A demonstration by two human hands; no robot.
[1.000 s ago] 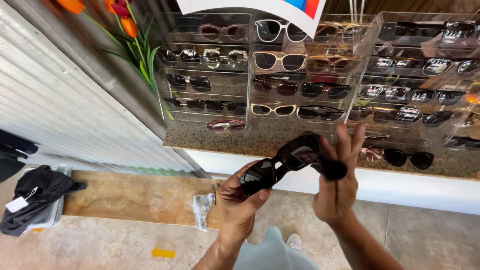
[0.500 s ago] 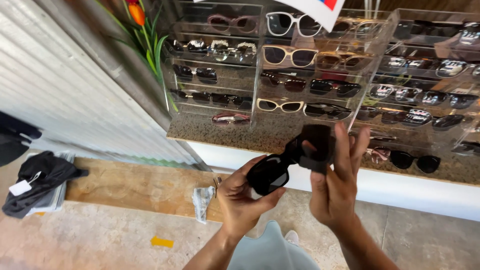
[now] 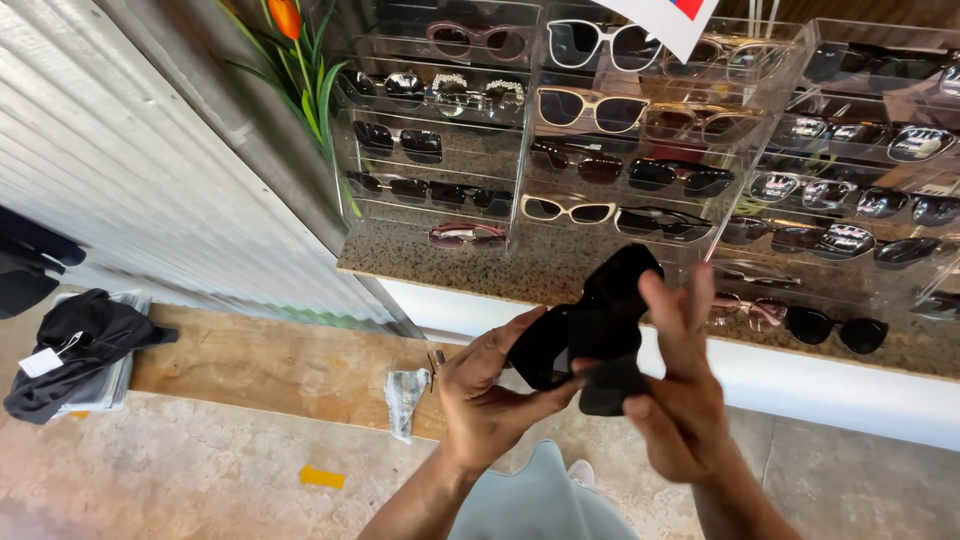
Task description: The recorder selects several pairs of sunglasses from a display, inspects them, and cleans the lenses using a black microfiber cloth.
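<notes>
Nearest the camera, the left hand (image 3: 485, 400) pinches one end of a pair of black sunglasses (image 3: 590, 320), thumb over the front edge and fingers curled beneath. The right hand (image 3: 685, 400) has its fingers raised and partly spread behind the sunglasses, while its thumb presses a small black cloth (image 3: 612, 385) against the lower part of the frame. The sunglasses are held tilted in mid-air, in front of and slightly below the speckled counter (image 3: 560, 265). Below the counter to the left, a wooden board (image 3: 270, 365) lies along the concrete floor (image 3: 200, 470), with a crumpled clear wrapper (image 3: 405, 400) at its near edge and a heap of dark clothing (image 3: 75, 350) at its far left end. On top of the counter stand clear plastic display racks (image 3: 520, 120) filled with rows of sunglasses in white, black, pink and brown. Left of the counter, an orange flower with green leaves (image 3: 300, 60) leans against a corrugated metal wall (image 3: 120, 190).
</notes>
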